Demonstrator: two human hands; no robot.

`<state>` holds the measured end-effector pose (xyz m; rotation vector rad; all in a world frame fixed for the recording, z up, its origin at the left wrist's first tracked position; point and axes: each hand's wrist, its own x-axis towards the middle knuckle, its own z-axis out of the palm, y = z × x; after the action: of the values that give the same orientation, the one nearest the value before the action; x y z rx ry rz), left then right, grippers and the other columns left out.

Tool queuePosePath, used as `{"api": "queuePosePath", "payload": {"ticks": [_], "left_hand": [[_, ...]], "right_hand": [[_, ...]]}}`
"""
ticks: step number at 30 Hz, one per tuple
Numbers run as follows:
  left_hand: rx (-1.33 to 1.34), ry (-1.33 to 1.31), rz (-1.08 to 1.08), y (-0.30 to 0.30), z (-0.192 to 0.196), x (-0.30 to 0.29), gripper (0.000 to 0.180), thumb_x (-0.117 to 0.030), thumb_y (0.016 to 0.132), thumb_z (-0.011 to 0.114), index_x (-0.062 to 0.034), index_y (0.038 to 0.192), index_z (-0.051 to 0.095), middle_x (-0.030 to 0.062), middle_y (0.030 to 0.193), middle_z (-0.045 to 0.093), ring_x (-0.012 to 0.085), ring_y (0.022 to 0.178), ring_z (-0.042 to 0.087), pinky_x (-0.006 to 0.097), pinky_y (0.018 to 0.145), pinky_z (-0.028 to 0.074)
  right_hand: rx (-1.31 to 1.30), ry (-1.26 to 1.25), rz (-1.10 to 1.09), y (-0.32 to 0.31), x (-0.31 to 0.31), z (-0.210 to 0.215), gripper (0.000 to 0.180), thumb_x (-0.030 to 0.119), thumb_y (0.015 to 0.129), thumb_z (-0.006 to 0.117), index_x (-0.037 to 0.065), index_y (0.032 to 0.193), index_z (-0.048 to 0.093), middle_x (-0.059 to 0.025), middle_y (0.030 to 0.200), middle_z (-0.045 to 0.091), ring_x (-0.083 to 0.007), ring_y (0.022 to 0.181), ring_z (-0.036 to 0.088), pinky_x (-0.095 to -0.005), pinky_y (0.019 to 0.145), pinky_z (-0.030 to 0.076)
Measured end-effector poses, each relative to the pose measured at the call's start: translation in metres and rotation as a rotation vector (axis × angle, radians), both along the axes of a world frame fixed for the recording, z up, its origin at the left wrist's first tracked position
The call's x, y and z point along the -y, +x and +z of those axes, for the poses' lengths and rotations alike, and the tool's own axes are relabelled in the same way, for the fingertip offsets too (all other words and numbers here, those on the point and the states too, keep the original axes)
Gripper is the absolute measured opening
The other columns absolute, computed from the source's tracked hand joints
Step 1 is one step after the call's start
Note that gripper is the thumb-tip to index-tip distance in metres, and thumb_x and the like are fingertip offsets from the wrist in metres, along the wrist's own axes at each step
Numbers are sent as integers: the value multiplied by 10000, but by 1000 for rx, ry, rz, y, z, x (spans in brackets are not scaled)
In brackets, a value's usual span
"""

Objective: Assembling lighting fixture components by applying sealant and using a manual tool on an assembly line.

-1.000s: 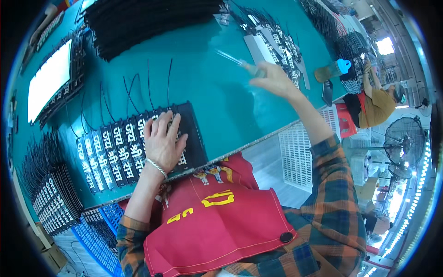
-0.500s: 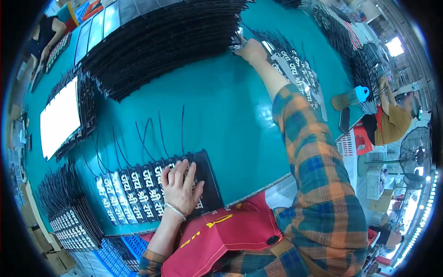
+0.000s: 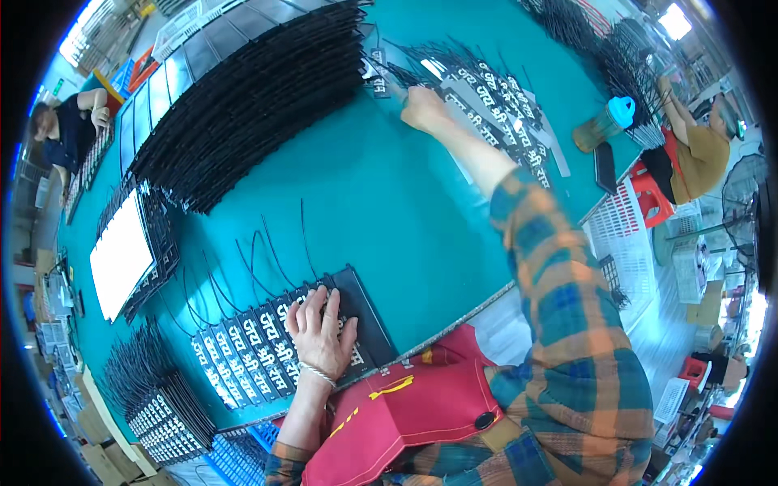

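Observation:
My left hand (image 3: 322, 336) lies with fingers spread on a black panel (image 3: 365, 312). Side by side on that panel sit several black strips with white lettering (image 3: 245, 364), thin black wires standing off their far ends. My right arm reaches across the table; my right hand (image 3: 425, 109) is closed, fingers curled together, beside a loose pile of similar lettered strips (image 3: 494, 113). Something pale shows at its fingertips, too blurred to make out. Just left of it lies a short lettered piece (image 3: 378, 71).
A tall stack of black panels (image 3: 267, 97) stands at the back left. Nearer are a panel stack with a white top sheet (image 3: 121, 255) and a bundle of wired strips (image 3: 166, 425). A blue-lidded bottle (image 3: 604, 125) and a phone (image 3: 604, 168) sit right. Co-workers are at both sides.
My head view has shifted. The right hand has drawn back slightly from the tall stack's end, near the loose strips. My left hand stays flat on the panel.

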<state>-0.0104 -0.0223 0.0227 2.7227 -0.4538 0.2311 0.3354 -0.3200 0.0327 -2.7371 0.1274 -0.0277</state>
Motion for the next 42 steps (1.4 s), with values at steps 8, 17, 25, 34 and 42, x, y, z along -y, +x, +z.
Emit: {"api": "queuePosePath", "payload": {"ticks": [8, 17, 25, 34, 42], "left_hand": [[82, -177, -162, 64, 42, 22, 465, -231, 848, 779, -25, 1242, 645, 159, 1267, 623, 354, 1169, 576, 495, 1009, 412], [-5, 170, -303, 279, 4, 122, 756, -505, 1018, 542, 10, 1545, 371, 223, 1632, 331, 374, 1527, 290, 505, 1222, 264], [-131, 285, -139, 352, -22, 170, 863, -643, 1018, 407, -2, 1584, 293, 190, 1673, 257, 321, 1563, 218, 520, 1257, 179], [8, 237, -248, 191, -13, 189, 823, -570, 966, 572, 22, 1514, 405, 253, 1563, 415, 383, 1427, 406, 520, 1152, 302], [-119, 136, -270, 59, 7, 216, 789, -519, 919, 660, -19, 1495, 459, 294, 1531, 412, 385, 1312, 469, 509, 1048, 372]], "right_hand": [[241, 662, 37, -171, 67, -8, 451, 175, 903, 707, 26, 1313, 594, -119, 930, 691, -199, 770, 675, -354, 675, 536], [503, 454, -282, -257, 192, -40, 292, 189, 965, 691, 5, 1178, 614, -103, 965, 678, -173, 850, 643, -338, 773, 516], [363, 462, -314, -243, 205, -41, 260, 170, 946, 705, 11, 1138, 630, -70, 918, 649, -151, 813, 604, -313, 748, 500], [391, 400, -299, -242, 205, -39, 322, 218, 941, 719, -4, 1159, 638, -116, 934, 678, -182, 840, 635, -337, 778, 507], [386, 410, -260, -246, 199, -35, 294, 212, 907, 762, -3, 1066, 639, -78, 878, 674, -156, 764, 618, -326, 709, 506]]}}
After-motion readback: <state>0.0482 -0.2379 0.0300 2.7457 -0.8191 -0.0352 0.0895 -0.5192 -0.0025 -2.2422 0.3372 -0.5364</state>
